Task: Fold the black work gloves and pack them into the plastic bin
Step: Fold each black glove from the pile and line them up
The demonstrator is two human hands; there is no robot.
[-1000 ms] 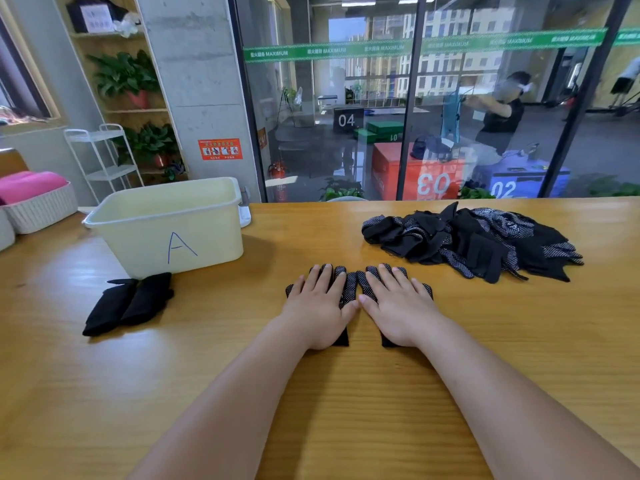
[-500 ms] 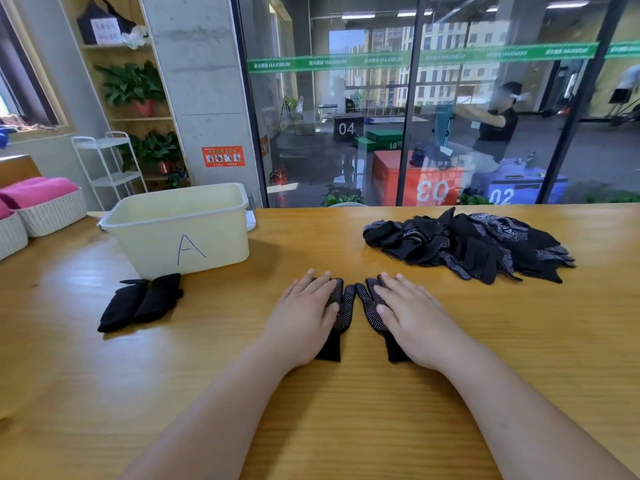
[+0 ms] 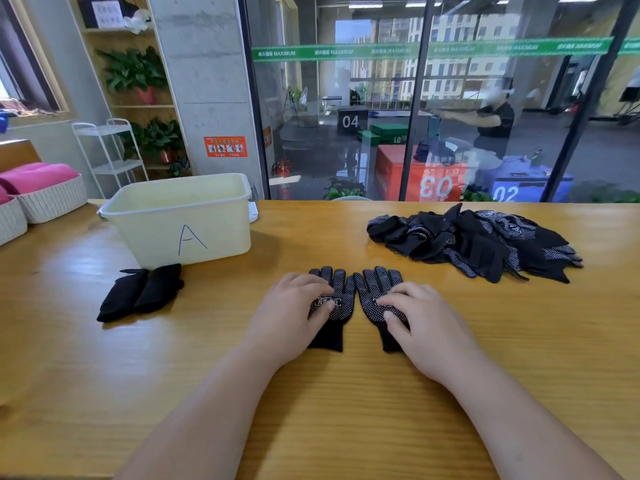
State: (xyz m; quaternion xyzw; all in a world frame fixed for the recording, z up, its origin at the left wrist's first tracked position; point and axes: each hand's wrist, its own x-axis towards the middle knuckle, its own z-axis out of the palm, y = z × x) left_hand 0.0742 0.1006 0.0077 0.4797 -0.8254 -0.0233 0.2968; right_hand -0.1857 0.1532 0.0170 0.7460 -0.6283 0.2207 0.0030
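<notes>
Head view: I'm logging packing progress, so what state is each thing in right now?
plastic bin, upright, lidless, bottom hidden.
folded gloves, lying outside the bin, not packed.
glove pile, loose, unfolded.
pair of gloves, flat, side by side, unfolded.
left hand, fingers resting on the pair.
right hand, fingers resting on the pair.

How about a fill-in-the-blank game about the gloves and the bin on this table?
The bin has the letter ____ written on its side.
Under the left hand and the right hand lie ____ flat gloves.
The loose pile of gloves lies to the ____ of the bin.
The folded gloves sit on the table, not yet in the ____.
Missing words: A; two; right; bin.
</notes>
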